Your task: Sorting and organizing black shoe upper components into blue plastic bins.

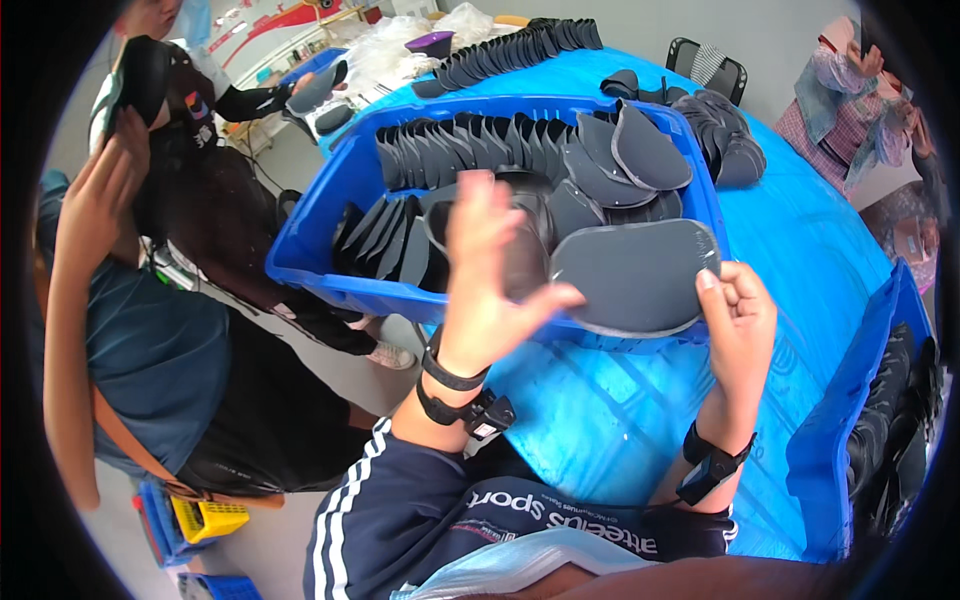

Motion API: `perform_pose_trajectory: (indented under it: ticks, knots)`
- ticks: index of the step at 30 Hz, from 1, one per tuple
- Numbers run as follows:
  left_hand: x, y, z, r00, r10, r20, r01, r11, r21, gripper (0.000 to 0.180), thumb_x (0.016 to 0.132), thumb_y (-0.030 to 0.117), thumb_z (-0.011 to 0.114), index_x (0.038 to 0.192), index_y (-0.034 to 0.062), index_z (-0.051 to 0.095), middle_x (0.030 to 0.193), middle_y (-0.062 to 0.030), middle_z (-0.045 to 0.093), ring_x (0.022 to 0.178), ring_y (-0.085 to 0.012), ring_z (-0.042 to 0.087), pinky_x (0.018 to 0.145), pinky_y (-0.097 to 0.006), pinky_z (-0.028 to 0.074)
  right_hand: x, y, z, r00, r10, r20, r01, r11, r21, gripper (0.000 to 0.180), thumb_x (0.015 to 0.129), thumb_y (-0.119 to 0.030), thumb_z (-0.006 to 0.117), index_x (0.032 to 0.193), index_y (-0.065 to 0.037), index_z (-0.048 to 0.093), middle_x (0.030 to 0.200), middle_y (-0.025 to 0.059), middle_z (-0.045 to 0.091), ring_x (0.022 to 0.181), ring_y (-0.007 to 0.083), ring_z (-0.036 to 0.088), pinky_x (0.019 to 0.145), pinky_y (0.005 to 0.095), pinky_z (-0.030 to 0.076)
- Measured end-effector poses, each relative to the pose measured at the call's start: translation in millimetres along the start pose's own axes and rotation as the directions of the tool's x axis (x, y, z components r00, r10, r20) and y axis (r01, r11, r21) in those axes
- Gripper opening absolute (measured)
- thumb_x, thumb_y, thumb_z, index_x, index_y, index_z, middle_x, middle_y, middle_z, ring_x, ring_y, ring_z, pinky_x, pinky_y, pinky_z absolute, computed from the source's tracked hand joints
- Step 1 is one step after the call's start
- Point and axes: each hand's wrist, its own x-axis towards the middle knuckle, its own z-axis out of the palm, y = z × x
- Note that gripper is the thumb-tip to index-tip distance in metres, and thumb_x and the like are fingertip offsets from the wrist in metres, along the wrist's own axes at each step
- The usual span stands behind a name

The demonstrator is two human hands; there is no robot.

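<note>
My right hand (740, 310) pinches the right edge of a flat, dark grey pad (630, 278) with rounded corners and a paler rim. It is held up over the front wall of a blue plastic crate (370, 297). My left hand (485, 270) is raised at the pad's left, fingers spread and slightly blurred, holding nothing; its thumb is close to the pad's left edge, and I cannot tell if they touch. Inside the crate, similar curved pads (470, 150) stand in overlapping rows, with more pads (650, 150) stacked at its right end. My left hand hides part of the crate's contents.
The crate stands on a table with a blue covering (600, 410). More pads (520, 52) lie in a row behind it, with a pile (725, 140) to its right. Another blue crate (825, 450) of dark pieces is at right. Co-workers stand at left and far right.
</note>
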Motion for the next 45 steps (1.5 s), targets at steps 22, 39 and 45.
perform_pose_trajectory:
  ticks: [22,39,45]
  knots:
    - [-69,-15,-10,0.892,0.424,-0.159,-0.337,0.856,0.392,0.105,0.068,-0.02,0.05,0.141,0.0367,0.0,0.142,-0.0303,-0.001,0.055,-0.0129,0.044,0.053,-0.026,0.044,25,33,-21,0.982,0.108,-0.157,-0.037,0.916,0.399,0.012,0.088,-0.011,0.054,0.091,0.0,0.052,0.079,0.008,0.063,0.067,0.0107,0.06,0.06,0.023,0.049]
    - [-16,31,19,0.861,0.218,0.46,-0.431,0.793,0.43,0.058,0.059,0.001,0.054,0.115,0.0163,0.059,0.062,-0.0021,0.037,0.061,-0.0202,0.042,0.056,-0.032,0.033,3,10,10,0.997,-0.012,-0.073,0.041,0.91,0.413,0.009,0.088,-0.008,0.053,0.093,-0.002,0.05,0.085,0.0046,0.06,0.072,0.0066,0.056,0.062,0.0203,0.047]
    - [-18,-19,-30,0.914,-0.22,-0.342,0.362,0.824,0.436,0.062,0.074,-0.006,0.043,0.134,0.003,0.032,0.09,-0.0097,0.062,0.057,-0.0224,0.051,0.055,-0.031,0.043,-6,6,13,0.961,-0.224,-0.164,0.261,0.929,0.263,0.01,0.087,-0.004,0.053,0.096,0.001,0.05,0.086,0.0036,0.058,0.077,0.0045,0.053,0.066,0.0178,0.041]
